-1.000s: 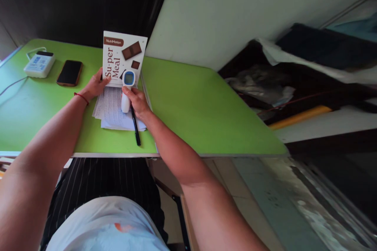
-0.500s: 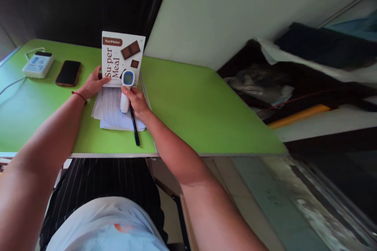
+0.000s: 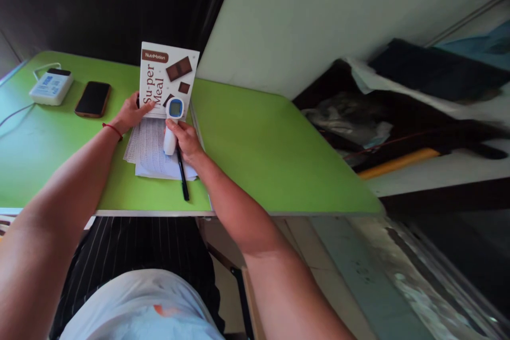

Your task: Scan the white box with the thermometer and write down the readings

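My left hand grips the lower left edge of a white box printed "NutriMotion Su-per Meal" with chocolate pictures, its thumb across the front. The box stands upright, facing me. In front of its lower right part, my right hand is closed round the handle of a white infrared thermometer with a blue-rimmed screen turned toward me. Beneath the hands lie sheets of handwritten paper. A black pen rests across their right side, its upper end hidden by my right hand.
On the green table, a phone lies left of the box. Farther left is a white device with cables. A dark panel rises behind the table. Shelves with cloth and bags stand to the right.
The box and thermometer appear slightly farther right in view, along with both hands. The camera view has shifted a little. Both grips are unchanged.
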Motion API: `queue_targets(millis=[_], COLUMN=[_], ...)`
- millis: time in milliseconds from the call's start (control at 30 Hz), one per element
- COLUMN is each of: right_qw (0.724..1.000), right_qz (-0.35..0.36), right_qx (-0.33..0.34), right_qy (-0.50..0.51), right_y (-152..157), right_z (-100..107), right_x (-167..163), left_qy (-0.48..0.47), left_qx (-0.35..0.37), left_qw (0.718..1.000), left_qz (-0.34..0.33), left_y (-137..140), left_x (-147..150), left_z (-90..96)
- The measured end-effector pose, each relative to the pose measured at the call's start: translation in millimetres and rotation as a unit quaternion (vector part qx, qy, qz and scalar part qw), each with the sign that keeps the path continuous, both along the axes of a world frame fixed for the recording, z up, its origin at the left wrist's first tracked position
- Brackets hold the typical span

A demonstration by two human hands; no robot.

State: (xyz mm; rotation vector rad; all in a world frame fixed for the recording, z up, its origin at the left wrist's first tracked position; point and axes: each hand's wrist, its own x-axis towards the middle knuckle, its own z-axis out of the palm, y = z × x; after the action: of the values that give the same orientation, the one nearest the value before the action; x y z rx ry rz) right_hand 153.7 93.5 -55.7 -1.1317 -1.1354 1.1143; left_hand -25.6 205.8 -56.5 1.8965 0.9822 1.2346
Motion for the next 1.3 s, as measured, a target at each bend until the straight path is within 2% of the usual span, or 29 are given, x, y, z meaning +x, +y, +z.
queue_targets(millis=[133, 433, 633, 800, 933, 1300], right_qw=[1.0, 1.0, 0.999, 0.998, 0.998, 0.996], right_qz=[0.0, 0.004, 0.029, 0.047, 0.048, 0.077], right_qx=[0.003, -0.012, -0.031, -0.036, -0.04, -0.04], right_qy=[0.016, 0.001, -0.001, -0.001, 0.006, 0.013], right_y=[-2.8, -7.8, -17.4, -20.5, -21.3, -25.6], right_z=[1.1, 1.9, 8.7, 13.3, 13.2, 18.5], right_x=[-1.7, -2.8, -2.6, -2.9, -2.6, -2.5], left_qy=[0.011, 0.054, 0.07, 0.08, 0.076, 0.118], left_qx=[-0.003, 0.003, -0.011, -0.022, -0.026, -0.097], left_qw=[1.0, 0.999, 0.997, 0.996, 0.996, 0.987], left_qz=[0.015, 0.004, -0.041, -0.021, -0.039, -0.059], left_y=[-7.4, -13.4, -22.0, -26.2, -27.8, -36.5], left_x=[0.4, -7.4, -14.2, -17.1, -19.5, -26.6], left_z=[3.8, 8.8, 18.1, 21.6, 23.9, 36.8])
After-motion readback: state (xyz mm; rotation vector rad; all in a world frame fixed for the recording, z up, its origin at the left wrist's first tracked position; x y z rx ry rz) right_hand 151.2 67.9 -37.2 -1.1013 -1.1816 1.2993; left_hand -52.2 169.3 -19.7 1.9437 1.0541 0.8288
